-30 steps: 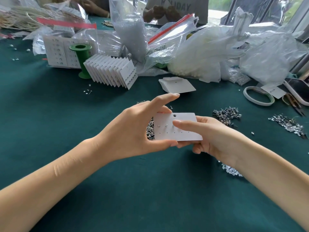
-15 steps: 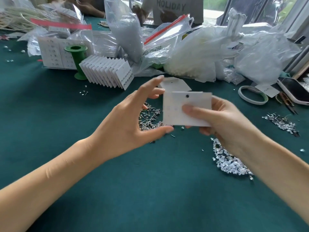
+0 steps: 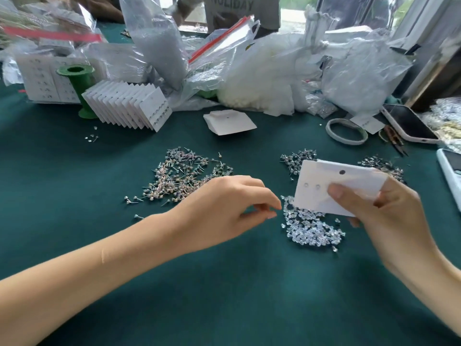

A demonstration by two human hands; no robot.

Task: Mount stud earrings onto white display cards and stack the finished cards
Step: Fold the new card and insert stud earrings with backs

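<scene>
My right hand (image 3: 389, 211) grips a white display card (image 3: 321, 181) by its right part, thumb on its face; two studs sit in the card's left side. My left hand (image 3: 224, 211) hovers low over the green cloth with fingers curled, thumb and forefinger tips close together beside a pile of clear earring backs (image 3: 311, 228); nothing shows between them. A big pile of loose stud earrings (image 3: 184, 176) lies behind my left hand, and a smaller one (image 3: 295, 161) behind the card. A fanned row of finished cards (image 3: 129, 106) leans at the back left. Blank cards (image 3: 229, 122) lie in the middle.
A green spool (image 3: 79, 88) stands by the finished cards. Plastic bags (image 3: 262, 71) crowd the back of the table. A tape ring (image 3: 346, 131), small scissors (image 3: 394, 138) and a phone (image 3: 409, 123) lie at the right. Another person sits across the table.
My left hand has let go of the card and dropped to the cloth near the clear backs. My right hand has carried the card to the right and lower.
</scene>
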